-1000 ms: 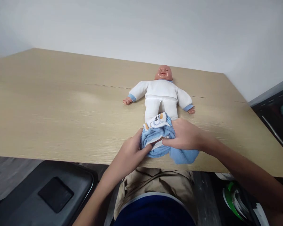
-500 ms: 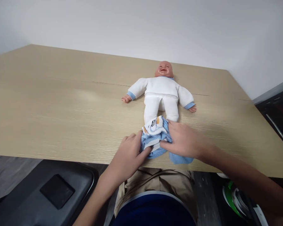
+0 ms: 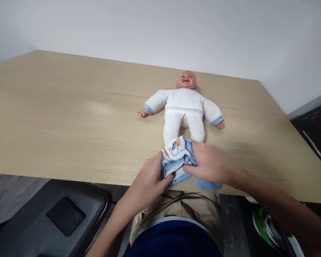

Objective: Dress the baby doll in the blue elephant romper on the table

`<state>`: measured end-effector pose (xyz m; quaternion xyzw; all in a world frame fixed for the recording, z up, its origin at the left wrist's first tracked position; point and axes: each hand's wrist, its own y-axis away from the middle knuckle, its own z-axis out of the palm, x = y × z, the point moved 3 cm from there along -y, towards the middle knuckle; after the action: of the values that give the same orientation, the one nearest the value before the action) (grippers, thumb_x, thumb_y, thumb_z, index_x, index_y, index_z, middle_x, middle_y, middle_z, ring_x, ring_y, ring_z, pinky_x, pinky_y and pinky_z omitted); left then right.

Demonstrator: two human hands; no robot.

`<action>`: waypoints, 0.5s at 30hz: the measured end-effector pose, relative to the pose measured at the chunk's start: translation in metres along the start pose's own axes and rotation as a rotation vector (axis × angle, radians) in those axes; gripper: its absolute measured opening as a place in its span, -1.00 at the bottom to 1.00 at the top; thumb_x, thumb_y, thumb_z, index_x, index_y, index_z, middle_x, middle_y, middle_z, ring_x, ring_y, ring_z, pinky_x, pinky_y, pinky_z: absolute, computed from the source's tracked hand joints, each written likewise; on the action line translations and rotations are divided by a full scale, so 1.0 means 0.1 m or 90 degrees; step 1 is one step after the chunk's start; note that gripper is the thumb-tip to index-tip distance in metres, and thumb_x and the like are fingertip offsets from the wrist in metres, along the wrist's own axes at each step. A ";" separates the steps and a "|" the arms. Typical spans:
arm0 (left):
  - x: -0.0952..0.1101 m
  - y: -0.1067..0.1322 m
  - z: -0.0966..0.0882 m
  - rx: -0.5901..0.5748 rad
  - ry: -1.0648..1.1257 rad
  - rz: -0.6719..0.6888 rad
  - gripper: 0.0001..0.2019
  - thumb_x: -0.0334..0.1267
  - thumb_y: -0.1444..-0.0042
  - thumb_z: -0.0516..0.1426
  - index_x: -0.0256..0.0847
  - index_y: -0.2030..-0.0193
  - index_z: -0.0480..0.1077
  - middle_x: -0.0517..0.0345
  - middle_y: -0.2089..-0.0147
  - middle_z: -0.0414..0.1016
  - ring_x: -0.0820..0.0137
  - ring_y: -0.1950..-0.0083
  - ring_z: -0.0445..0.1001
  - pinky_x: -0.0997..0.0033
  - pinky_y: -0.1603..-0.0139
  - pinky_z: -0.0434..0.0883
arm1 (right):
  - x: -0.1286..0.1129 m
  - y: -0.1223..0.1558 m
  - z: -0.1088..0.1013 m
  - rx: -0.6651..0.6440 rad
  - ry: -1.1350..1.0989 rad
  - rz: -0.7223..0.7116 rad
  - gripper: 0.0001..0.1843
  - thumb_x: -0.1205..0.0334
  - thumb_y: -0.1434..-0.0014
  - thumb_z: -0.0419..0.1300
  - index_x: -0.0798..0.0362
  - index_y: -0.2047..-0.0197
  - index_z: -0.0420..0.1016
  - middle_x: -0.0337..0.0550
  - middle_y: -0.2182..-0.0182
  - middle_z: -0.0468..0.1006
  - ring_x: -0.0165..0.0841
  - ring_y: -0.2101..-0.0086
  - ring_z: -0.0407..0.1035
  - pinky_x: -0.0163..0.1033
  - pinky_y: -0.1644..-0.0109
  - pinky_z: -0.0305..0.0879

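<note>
A baby doll [image 3: 184, 110] in a white suit with blue cuffs lies on its back on the light wooden table [image 3: 69, 121], head away from me. A bunched light-blue garment [image 3: 176, 157] with a white cartoon patch covers the doll's feet near the table's front edge. My left hand [image 3: 147, 180] grips the garment's left side, fingers curled into its white-edged opening. My right hand [image 3: 207, 164] grips the right side, thumb at the opening and fingers over the cloth.
A black chair seat [image 3: 56, 221] stands below the table at the left. A dark shelf unit [image 3: 312, 125] is at the right edge, with green and white items [image 3: 267, 226] on the floor. A plain white wall backs the table.
Both hands with the blue garment have shifted slightly toward the doll. The garment looks more bunched, with less of it hanging over the table edge.
</note>
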<state>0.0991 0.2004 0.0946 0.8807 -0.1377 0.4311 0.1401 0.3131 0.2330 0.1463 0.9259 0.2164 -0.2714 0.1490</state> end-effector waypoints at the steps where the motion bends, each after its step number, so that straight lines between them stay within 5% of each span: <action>1: 0.00 0.01 0.00 -0.003 0.002 -0.004 -0.66 -0.07 -0.31 0.12 -0.17 -0.14 0.40 -0.12 -0.09 0.58 -0.10 -0.13 0.53 -0.15 -0.18 0.43 | 0.00 0.01 0.00 0.002 -0.008 0.001 -0.69 0.13 -0.32 0.29 0.05 -0.08 0.50 0.07 -0.06 0.71 0.08 -0.03 0.59 0.08 -0.07 0.40; 6: 0.03 0.05 -0.01 -0.019 0.029 -0.020 -0.57 -0.05 -0.34 0.10 -0.16 -0.28 0.36 -0.13 -0.22 0.56 -0.10 -0.21 0.51 -0.14 -0.26 0.42 | 0.01 0.03 -0.03 0.014 -0.034 0.007 -0.72 0.14 -0.38 0.30 0.02 -0.10 0.53 0.05 -0.08 0.74 0.03 -0.05 0.59 0.02 -0.09 0.41; 15: 0.05 0.01 0.01 0.004 0.000 -0.010 -0.71 -0.06 -0.29 0.14 -0.14 -0.06 0.39 -0.09 -0.03 0.60 -0.08 -0.08 0.53 -0.12 -0.16 0.45 | 0.00 0.04 -0.01 -0.001 0.020 -0.042 -0.78 0.21 -0.34 0.29 0.04 -0.03 0.52 0.06 -0.02 0.70 -0.03 0.01 0.57 0.04 -0.12 0.45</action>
<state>0.1026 0.1986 0.0977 0.8823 -0.1295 0.4302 0.1406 0.3150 0.2299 0.1476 0.9222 0.2497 -0.2615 0.1371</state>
